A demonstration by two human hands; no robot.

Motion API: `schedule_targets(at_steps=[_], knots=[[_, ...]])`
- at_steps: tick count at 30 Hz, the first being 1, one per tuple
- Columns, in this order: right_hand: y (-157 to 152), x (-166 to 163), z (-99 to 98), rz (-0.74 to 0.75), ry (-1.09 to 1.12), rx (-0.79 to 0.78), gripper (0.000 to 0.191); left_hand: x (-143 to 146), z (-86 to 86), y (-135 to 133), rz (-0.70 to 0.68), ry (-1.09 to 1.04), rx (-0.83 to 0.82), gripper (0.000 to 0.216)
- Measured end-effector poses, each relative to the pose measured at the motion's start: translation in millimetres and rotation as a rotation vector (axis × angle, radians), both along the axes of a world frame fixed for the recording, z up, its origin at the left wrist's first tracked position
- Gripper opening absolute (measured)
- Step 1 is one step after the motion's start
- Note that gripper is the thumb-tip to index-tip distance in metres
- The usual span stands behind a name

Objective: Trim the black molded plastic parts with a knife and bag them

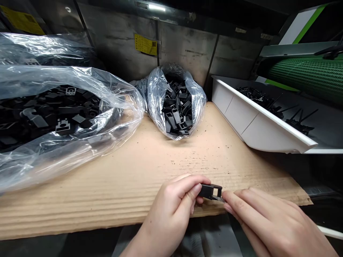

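Note:
A small black plastic part [207, 191] with a square opening near its right end is pinched between the thumb and fingers of my left hand [175, 207]. It is above the front edge of the cardboard sheet. My right hand [264, 217] comes in from the right, its fingers closed together at the part's open end. A thin edge shows by those fingertips, but whatever they grip there is mostly hidden.
Cardboard [128, 175] covers the work surface. A large clear bag [118, 103] of black parts lies left, a smaller bag [197, 96] of black pieces at the back. A white tray [241, 110] with black stemmed pieces [257, 96] stands right, near a green roller [308, 76].

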State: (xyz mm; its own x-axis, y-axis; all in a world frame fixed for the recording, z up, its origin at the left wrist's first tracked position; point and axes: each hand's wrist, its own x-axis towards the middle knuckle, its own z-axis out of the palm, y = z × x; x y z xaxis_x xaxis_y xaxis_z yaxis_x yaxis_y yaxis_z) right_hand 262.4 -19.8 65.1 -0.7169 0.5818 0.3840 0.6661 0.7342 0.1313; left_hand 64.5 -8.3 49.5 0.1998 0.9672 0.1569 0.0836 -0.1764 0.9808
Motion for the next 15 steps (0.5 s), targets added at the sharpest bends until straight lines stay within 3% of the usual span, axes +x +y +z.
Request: schedule_targets(at_steps=[7,10,12,15], knots=[[-3,-9,1.8,-0.12,-0.108,0.057,0.025,1,-1.0,1,-0.011,0.054,0.028,0.026],[0,-10,9.9,-0.153,-0.145,0.005,0.027,2,0.2,1,-0.037,0.074,-0.015,0.025],[3,-5,15.0,-0.119,-0.066,-0.113,0.025,1,0.6,1,-0.037,0.033,-0.064,0.023],[5,5,17.5,-0.092,0.226,-0.229,0.016,-3,0.2,-1,-0.068,-0.045,-0.133,0.023]])
